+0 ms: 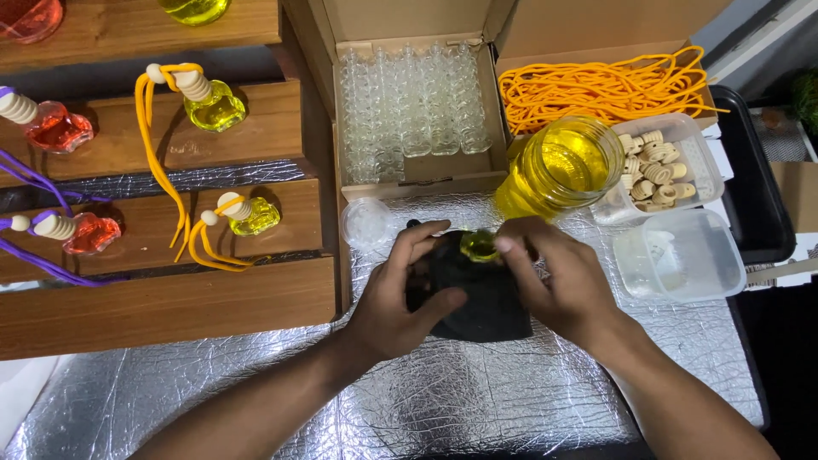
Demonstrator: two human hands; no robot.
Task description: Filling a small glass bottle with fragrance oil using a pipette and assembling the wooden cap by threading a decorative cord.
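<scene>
A small glass bottle of yellow liquid (479,245) sits between both hands, resting on a black cloth (477,298) that lies on the foil-covered desk (426,400). The right hand (554,277) has its grip pinched on the bottle from the far right side, fingertips pressed to the glass. The left hand (400,294) has its grip closed on the cloth, thumb on top and fingers curled over its far edge, seemingly bunching the cloth against the bottle so that it can wipe or steady the glass; whether the left fingers touch the bottle itself I cannot tell.

Just beyond the right grip stands an open jar of yellow liquid (562,166), close enough to serve as the source of the fill. Beyond the left grip lies a small clear round lid (366,223). Further out, a cardboard box of empty clear bottles (413,102) sits straight ahead, and a box of orange cords (596,85) beside it on the right. To the right of the right grip are a clear tub of wooden caps (656,162) and an empty clear container (682,255). Well to the left of the left grip, stepped wooden shelves (170,307) carry finished bottles, yellow (217,111) with orange cords and red (60,128) with purple cords, probably set apart as done.
</scene>
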